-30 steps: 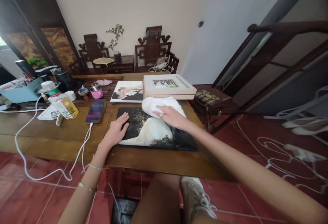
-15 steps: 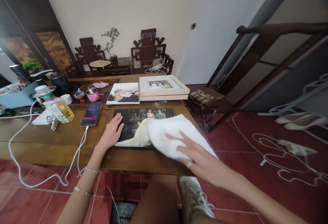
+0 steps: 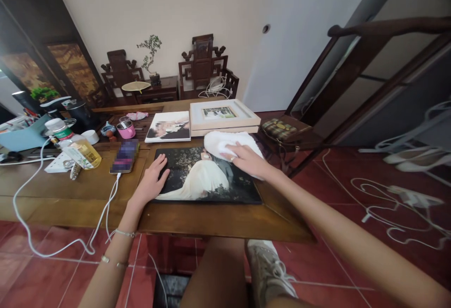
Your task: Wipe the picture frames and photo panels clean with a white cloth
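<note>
Wooden table [image 3: 225,221]: left fingers [image 3: 159,162] (loosely spread) touching photo panel [image 3: 207,181]; right fingers [image 3: 235,150] grip cloth [image 3: 220,142].

In the middle of the frame, the white cloth [image 3: 215,142] covers the upper right part of the dark photo panel [image 3: 207,181], and whether the right hand [image 3: 246,158] grips the cloth or merely presses on it cannot be told. Pixelation masks the screen of the phone [image 3: 123,157] and part of the white-edged print [image 3: 172,127]; figures in the framed picture [image 3: 219,113] are too small to make out. The left edge cuts off the blue box [image 3: 26,136]. What seem to be pale shoes [image 3: 410,161], far right, are blurred.
</note>
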Action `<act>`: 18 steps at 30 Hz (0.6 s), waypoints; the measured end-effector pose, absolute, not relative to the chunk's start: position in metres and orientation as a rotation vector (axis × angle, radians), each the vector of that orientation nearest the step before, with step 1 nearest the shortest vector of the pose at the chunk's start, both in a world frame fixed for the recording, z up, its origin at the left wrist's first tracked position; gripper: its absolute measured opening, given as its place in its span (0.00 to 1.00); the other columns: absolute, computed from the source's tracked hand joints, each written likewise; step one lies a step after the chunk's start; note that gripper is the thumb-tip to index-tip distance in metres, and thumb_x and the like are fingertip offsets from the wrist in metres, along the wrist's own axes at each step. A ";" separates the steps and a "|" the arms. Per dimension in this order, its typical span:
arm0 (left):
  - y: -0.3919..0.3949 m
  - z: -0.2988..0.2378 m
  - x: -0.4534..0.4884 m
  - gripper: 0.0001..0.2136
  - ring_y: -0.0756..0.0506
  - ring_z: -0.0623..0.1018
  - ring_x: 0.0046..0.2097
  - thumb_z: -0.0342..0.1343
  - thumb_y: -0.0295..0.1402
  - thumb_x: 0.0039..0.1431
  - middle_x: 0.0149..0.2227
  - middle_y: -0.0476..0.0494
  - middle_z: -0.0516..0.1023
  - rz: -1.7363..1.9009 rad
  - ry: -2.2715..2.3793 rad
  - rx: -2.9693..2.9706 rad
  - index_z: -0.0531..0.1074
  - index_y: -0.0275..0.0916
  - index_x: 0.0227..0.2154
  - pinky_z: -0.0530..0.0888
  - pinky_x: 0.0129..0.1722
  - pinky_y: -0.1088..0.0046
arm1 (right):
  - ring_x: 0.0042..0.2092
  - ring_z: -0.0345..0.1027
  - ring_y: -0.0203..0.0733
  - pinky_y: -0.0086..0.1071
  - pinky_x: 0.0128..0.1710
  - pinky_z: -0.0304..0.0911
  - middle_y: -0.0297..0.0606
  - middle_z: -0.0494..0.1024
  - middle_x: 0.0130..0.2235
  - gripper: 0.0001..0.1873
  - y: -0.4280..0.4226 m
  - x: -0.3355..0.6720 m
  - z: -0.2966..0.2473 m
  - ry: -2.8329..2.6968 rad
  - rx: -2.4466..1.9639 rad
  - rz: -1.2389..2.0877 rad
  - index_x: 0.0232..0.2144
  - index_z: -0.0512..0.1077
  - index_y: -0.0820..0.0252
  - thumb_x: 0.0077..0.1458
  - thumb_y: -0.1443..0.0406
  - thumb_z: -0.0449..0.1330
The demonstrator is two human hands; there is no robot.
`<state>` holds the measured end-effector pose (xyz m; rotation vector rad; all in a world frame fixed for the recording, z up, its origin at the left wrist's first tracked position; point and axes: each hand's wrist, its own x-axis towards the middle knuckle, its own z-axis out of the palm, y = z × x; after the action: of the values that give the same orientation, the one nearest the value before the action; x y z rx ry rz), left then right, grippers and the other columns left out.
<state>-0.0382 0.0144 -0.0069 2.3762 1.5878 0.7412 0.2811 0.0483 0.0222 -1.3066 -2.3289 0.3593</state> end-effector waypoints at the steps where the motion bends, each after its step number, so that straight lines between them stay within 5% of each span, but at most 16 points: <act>1: 0.014 -0.007 -0.038 0.23 0.41 0.58 0.65 0.43 0.39 0.64 0.63 0.31 0.60 0.743 1.587 2.378 0.63 0.29 0.56 0.56 0.63 0.58 | 0.41 0.70 0.53 0.52 0.53 0.56 0.39 0.76 0.32 0.12 0.049 0.280 0.023 -2.334 -1.310 0.340 0.30 0.66 0.57 0.60 0.62 0.45; 4: 0.015 -0.006 -0.038 0.22 0.41 0.58 0.65 0.43 0.38 0.64 0.63 0.32 0.60 0.730 1.583 2.384 0.63 0.31 0.57 0.57 0.63 0.56 | 0.38 0.71 0.50 0.54 0.56 0.50 0.39 0.76 0.30 0.12 0.032 0.277 0.024 -2.416 -1.247 0.278 0.27 0.64 0.57 0.60 0.64 0.44; 10: 0.015 -0.005 -0.036 0.23 0.40 0.58 0.65 0.43 0.38 0.63 0.62 0.30 0.60 0.710 1.609 2.383 0.64 0.29 0.56 0.57 0.63 0.56 | 0.61 0.56 0.55 0.54 0.57 0.53 0.46 0.73 0.52 0.11 -0.052 0.282 0.018 -2.495 -1.111 0.223 0.29 0.67 0.56 0.59 0.68 0.47; 15: 0.015 -0.005 -0.036 0.23 0.40 0.59 0.65 0.43 0.38 0.63 0.62 0.30 0.60 0.715 1.605 2.408 0.65 0.28 0.55 0.58 0.63 0.57 | 0.62 0.54 0.54 0.54 0.61 0.48 0.46 0.61 0.62 0.10 -0.091 0.288 0.007 -2.504 -0.910 0.194 0.23 0.67 0.58 0.55 0.70 0.51; 18: 0.016 -0.005 -0.036 0.22 0.40 0.60 0.64 0.43 0.38 0.63 0.62 0.30 0.61 0.730 1.594 2.417 0.66 0.29 0.54 0.58 0.63 0.57 | 0.61 0.56 0.51 0.51 0.62 0.48 0.45 0.64 0.61 0.10 -0.074 0.288 0.009 -2.505 -0.918 0.201 0.26 0.69 0.57 0.55 0.71 0.50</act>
<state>-0.0357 0.0158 -0.0047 2.4166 1.5935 0.7296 0.2884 -0.0738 0.0093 -0.9175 -2.5046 0.2007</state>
